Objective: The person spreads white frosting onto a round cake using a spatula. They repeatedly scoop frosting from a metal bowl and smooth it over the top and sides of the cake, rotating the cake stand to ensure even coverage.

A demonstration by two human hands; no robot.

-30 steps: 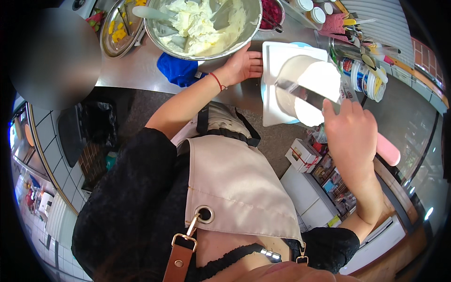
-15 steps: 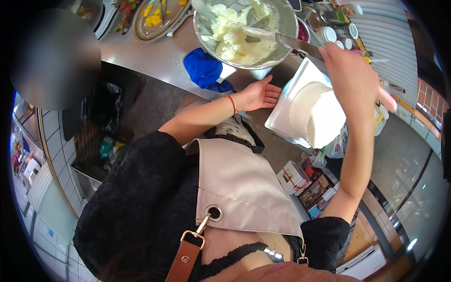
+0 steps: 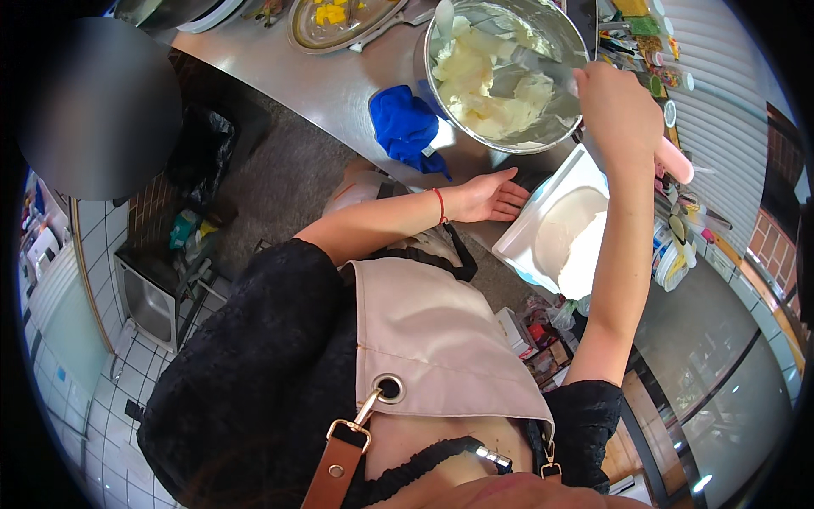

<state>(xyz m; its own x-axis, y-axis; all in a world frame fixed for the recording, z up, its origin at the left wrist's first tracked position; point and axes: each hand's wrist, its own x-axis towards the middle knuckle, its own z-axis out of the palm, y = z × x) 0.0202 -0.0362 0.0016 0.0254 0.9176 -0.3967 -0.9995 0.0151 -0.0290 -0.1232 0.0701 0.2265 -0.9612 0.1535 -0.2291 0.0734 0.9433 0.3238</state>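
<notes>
My right hand (image 3: 621,110) is closed round a palette knife (image 3: 676,163) with a pink handle, its metal blade reaching left over the steel mixing bowl (image 3: 426,81). Pale whipped cream (image 3: 483,81) fills part of that bowl, and the blade's tip lies at the cream. Below the right wrist is a round, white-coated cake (image 3: 564,222) on a white square base (image 3: 515,244), partly hidden by my forearm. My left hand (image 3: 487,197) is open, fingers stretched out beside the base's left edge; whether they touch it I cannot tell.
A blue cloth (image 3: 403,123) lies on the steel counter (image 3: 314,93) left of the bowl. Farther left is an oval tray (image 3: 309,38) with yellow fruit pieces. Several jars (image 3: 661,72) line the right side. A second utensil (image 3: 443,19) leans in the bowl.
My view has shifted, so the counter things appear farther right. My right hand has moved closer to the bowl, bringing the knife farther over the cream. My left hand stays open beside the base.
</notes>
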